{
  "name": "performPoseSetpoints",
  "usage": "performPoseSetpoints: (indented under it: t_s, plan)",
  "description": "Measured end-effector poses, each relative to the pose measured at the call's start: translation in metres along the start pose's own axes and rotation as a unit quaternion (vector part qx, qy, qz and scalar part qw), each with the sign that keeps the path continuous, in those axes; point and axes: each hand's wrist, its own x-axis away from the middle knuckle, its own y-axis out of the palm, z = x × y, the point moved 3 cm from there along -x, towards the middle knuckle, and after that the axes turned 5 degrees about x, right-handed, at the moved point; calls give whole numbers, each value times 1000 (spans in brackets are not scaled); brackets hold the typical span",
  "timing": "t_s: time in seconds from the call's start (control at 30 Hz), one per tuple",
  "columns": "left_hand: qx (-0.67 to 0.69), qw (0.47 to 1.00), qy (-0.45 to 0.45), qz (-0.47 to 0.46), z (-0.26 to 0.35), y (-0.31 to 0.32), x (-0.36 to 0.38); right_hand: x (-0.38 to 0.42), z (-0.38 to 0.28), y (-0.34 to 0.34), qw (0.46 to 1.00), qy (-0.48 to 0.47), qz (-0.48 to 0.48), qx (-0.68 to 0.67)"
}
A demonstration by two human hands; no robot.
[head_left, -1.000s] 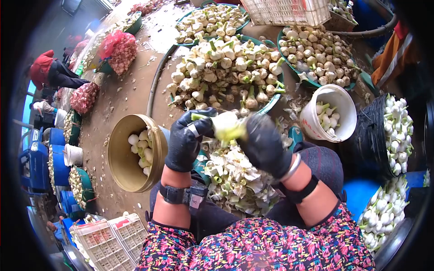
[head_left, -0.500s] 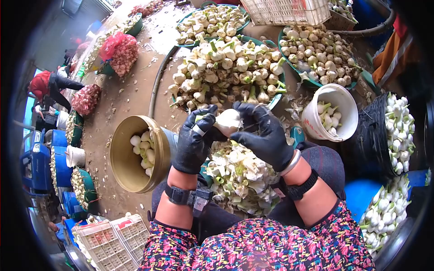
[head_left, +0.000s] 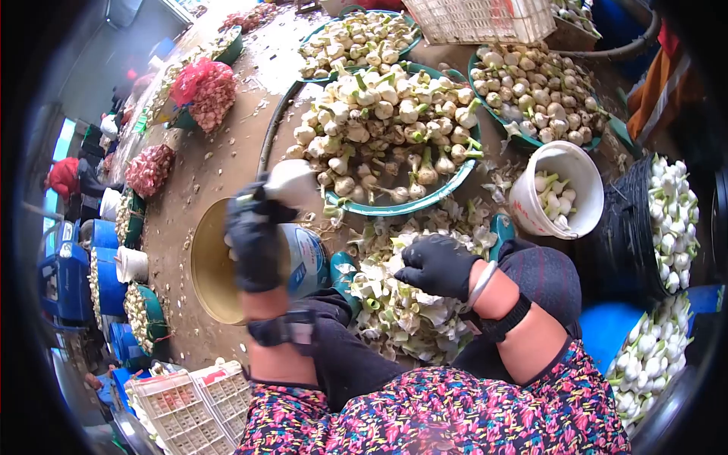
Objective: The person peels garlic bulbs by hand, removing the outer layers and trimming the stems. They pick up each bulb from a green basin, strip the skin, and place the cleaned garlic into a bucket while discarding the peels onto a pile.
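Note:
My left hand [head_left: 258,236], in a black glove and smeared by motion, is closed around a peeled white garlic bulb [head_left: 292,182]. It is in front of the tan-lined bucket [head_left: 205,280] and hides much of its opening. My right hand [head_left: 440,265], also gloved in black, hovers over a heap of garlic peelings [head_left: 409,318] between the knees. Its fingers are curled together, and whatever lies in them is hidden. Straight ahead is a wide green-rimmed basin [head_left: 425,199] piled with unpeeled garlic bulbs [head_left: 387,106].
To the right are a white bucket [head_left: 523,201] with some peeled garlic and a black tub [head_left: 618,227] heaped with white bulbs. Plastic crates [head_left: 186,409] lie at lower left. A hose [head_left: 273,125] runs along the floor. A person in red [head_left: 64,178] bends over at far left.
My left hand has carried the garlic bulb left, away from my right hand, to the tan-lined bucket. My right hand has let go of the bulb and dropped toward the peelings.

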Motion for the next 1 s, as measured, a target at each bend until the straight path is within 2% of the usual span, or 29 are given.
performPoseSetpoints:
  t_s: [0.07,0.1,0.13,0.17,0.2,0.27,0.33,0.37,0.4,0.47,0.53,0.57,0.6,0.67,0.7,0.73,0.77,0.8,0.87,0.9,0.93,1.0]
  plan:
    - [-209,972,50,97,45,-40,-9,2,-4,-4,997,25,-67,-7]
    - [-387,916,81,74,49,-76,-18,2,-6,-9,995,35,-91,-1]
    - [-550,826,109,49,47,-99,-24,3,-7,-10,992,43,-115,6]
    - [-583,808,78,32,45,-97,-27,2,-7,-9,992,43,-116,2]
    - [-547,835,61,-4,45,-68,-24,1,-6,-8,992,51,-113,-3]
    - [-520,835,113,-141,20,-13,-28,2,-4,-2,992,63,-111,-11]
    - [-446,859,45,-246,-29,34,-28,4,-1,1,997,63,4,-34]
    - [-469,835,27,-286,-63,50,-29,2,-4,-5,997,64,-38,0]
    - [-490,809,10,-325,-99,64,-30,0,-2,-4,997,68,-38,-1]
    - [-612,685,-36,-395,-165,83,-31,-2,4,-1,996,77,-33,18]
    - [-637,654,-51,-405,-217,86,-29,-2,8,-2,996,77,-34,-1]
    - [-661,625,-22,-415,-241,85,-28,-3,9,-6,994,90,-56,-6]
    - [-670,630,-28,-392,-260,83,-26,-3,10,-12,991,104,-79,-13]
    - [-683,603,-19,-411,-291,75,-28,-4,14,-19,991,109,-78,-27]
    - [-682,602,-21,-414,-294,71,-31,-5,16,-21,993,107,-39,-35]
    - [-669,609,-80,-418,-298,64,-34,-5,17,-23,994,104,0,-43]
    - [-655,613,-138,-419,-292,59,-36,-5,22,-20,993,112,9,-35]
    - [-658,611,-138,-418,-283,55,-39,-6,23,-19,993,110,10,-37]
    - [-555,731,-108,-383,-255,51,-49,-7,23,-26,982,145,108,-49]
    - [-528,741,-83,-406,-244,45,-50,-8,22,-31,979,183,73,-52]
    - [-450,788,-137,-398,-198,61,-46,-8,26,-27,969,147,173,-93]
    - [-277,844,-150,-435,-128,84,-28,-13,28,-27,953,139,234,-131]
